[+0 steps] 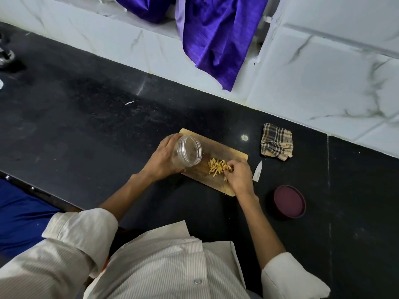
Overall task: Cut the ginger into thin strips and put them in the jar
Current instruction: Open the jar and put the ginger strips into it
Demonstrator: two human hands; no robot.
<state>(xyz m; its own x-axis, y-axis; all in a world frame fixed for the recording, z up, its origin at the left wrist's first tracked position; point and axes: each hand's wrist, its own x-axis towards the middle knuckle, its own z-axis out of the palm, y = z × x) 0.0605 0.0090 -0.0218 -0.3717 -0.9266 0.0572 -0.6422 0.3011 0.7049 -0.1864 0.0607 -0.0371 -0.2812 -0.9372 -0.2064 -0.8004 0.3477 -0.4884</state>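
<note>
Left hand (160, 159) wrapped around clear jar (188, 150), grip holding it tilted over left end of wooden cutting board (224, 147), mouth facing ginger strips (217, 166). Right hand (239, 176) at right side of the pile, fingers curled and pinching some strips. Board lying on black counter (86, 126), nearer its back edge than its front. Just right of board, knife (258, 171) flat on counter. Beyond it toward the back edge, folded checked cloth (276, 145). Nearer the front edge, maroon lid (289, 201).
</note>
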